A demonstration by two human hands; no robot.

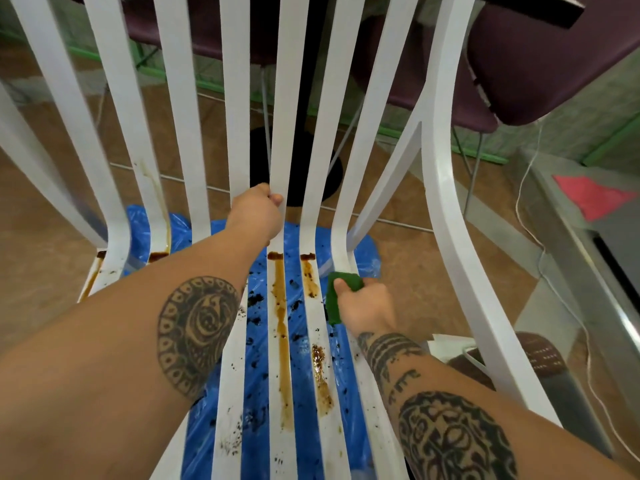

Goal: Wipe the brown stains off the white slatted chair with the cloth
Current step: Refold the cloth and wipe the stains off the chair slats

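1. Background: a brown tiled floor [45, 244] with a green strip along the base of the far wall. A dark purple table [554, 60] stands beyond the chair, on a black pedestal base [298, 168].
2. A blue plastic sheet [304, 393] lies on the floor beneath the seat, speckled with dark crumbs.
3. The white slatted chair [446, 188] fills the view, seen from above the seat, with its back slats rising toward the top of the frame.
4. The brown stains [282, 341] run lengthwise along two centre seat slats. A long streak marks one slat. A thicker, glossy patch marks the slat to its right. Short dark bands sit at the bend where the seat meets the back. Fainter streaks show on the slats at far left.
5. The left hand [256, 216] reaches to the bend of the backrest. Its grip is closed around one centre back slat, thumb at the slat's front edge.
6. The right hand [367, 310] is over the right side of the seat, just beside the stained slats. Its grip is clamped on the cloth [334, 303], thumb on top.
7. The cloth is green and folded. It is pressed against the right-hand seat slat near the bend, beside the nearest stain.
8. Both forearms carry dark tattoos.
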